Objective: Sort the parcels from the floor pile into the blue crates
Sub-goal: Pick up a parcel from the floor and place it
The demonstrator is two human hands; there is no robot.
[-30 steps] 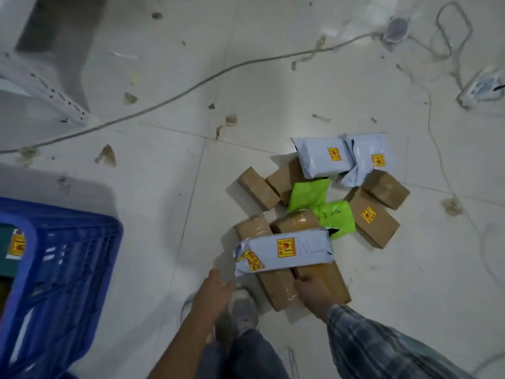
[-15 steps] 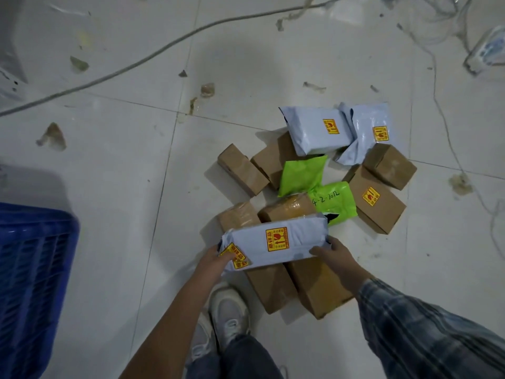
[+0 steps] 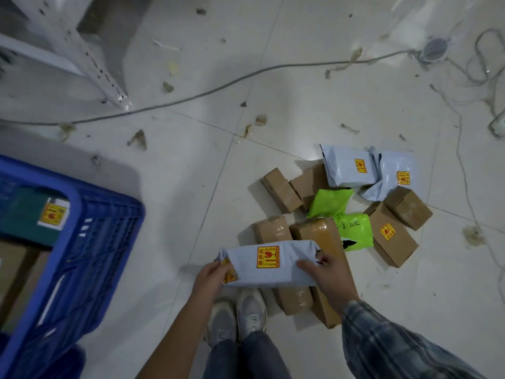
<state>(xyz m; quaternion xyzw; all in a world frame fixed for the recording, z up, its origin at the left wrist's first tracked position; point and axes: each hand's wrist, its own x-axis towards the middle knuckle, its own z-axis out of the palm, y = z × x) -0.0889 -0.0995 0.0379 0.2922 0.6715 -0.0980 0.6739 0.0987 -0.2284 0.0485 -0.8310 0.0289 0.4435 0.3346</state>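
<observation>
Above the near edge of the floor pile (image 3: pixel 341 214), a grey mailer parcel (image 3: pixel 269 265) is held by both hands: the left hand (image 3: pixel 211 279) is curled round its left end, the right hand (image 3: pixel 329 274) round its right end. The parcel appears to be raised off the taped brown boxes (image 3: pixel 317 233). The blue crate (image 3: pixel 82 242) stands well apart to the left, with parcels already inside. A level carry across seems best, both ends kept gripped, since a fragile sticker (image 3: pixel 267 257) is shown; it should be lowered in, not dropped.
</observation>
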